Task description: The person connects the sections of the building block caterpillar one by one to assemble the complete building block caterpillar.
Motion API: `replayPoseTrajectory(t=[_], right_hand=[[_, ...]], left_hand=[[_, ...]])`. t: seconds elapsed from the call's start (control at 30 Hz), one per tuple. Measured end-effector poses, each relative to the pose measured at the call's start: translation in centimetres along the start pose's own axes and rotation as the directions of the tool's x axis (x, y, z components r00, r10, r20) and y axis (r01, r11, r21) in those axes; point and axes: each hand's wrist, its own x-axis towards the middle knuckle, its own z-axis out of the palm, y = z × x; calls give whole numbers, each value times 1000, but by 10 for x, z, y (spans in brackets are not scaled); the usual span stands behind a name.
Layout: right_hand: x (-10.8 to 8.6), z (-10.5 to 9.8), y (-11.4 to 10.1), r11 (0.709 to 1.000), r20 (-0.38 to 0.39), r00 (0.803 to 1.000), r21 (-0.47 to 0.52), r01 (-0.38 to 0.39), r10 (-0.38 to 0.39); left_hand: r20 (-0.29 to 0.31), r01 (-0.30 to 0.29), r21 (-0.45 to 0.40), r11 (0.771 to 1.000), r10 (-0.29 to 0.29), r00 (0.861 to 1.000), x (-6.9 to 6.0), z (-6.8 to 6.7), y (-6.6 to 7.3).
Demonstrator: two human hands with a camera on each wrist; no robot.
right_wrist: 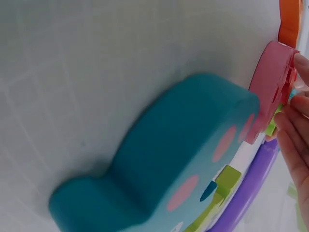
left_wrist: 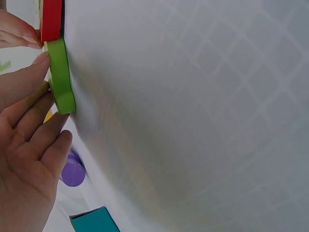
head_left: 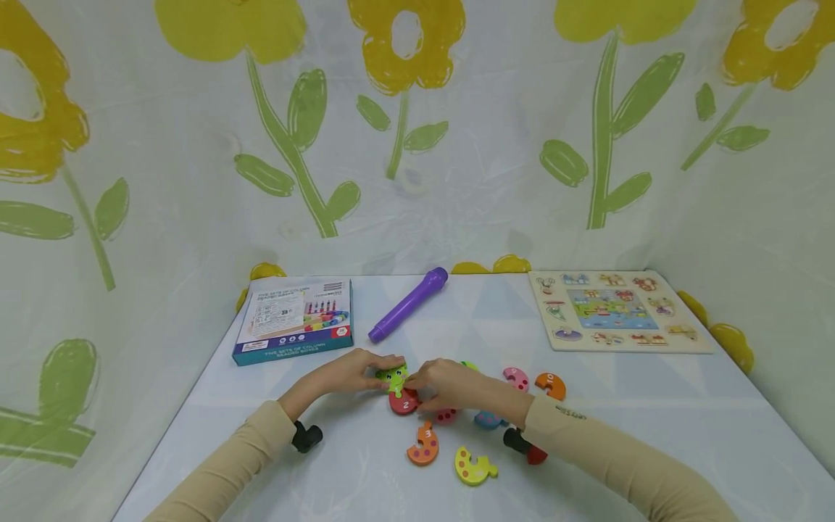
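Observation:
My left hand (head_left: pixel 355 371) pinches a green puzzle piece with a smiling face (head_left: pixel 394 378) between thumb and fingers. Directly against it lies a red puzzle piece numbered 2 (head_left: pixel 403 403), which my right hand (head_left: pixel 450 384) grips at its edge. In the left wrist view the green piece and the red piece stand end to end, touching. Around my right hand are a pink piece (head_left: pixel 446 416), a blue piece with pink spots (right_wrist: pixel 193 159) and a green piece partly hidden behind the hand. Nearer me lie an orange piece numbered 3 (head_left: pixel 424 445) and a yellow piece (head_left: pixel 473 467).
A purple tube (head_left: pixel 409 304) lies behind my hands. At the back left is a flat teal box (head_left: pixel 293 322); at the back right, a wooden picture board (head_left: pixel 620 312). Another pink piece (head_left: pixel 517 378) and an orange piece numbered 10 (head_left: pixel 551 386) sit right of my hand.

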Motion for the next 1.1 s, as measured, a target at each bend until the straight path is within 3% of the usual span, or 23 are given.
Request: replayPoseTrajectory(t=[0.33,0.77,1.1], right_hand=[[-8,-5,1,995,-29,998,85,-49,51],[-25,-9,1,990,-54,994,108,-90,97],[-41,-3,-7,977,-63,993,194,-83,96]], left_hand=[[-25,-4,-12,1000,4,1000,-2,3,-1],[-68,36,-22,999,-37,997,-9,6,2],[-69,33,-18,999,-34,997,-9,9,8]])
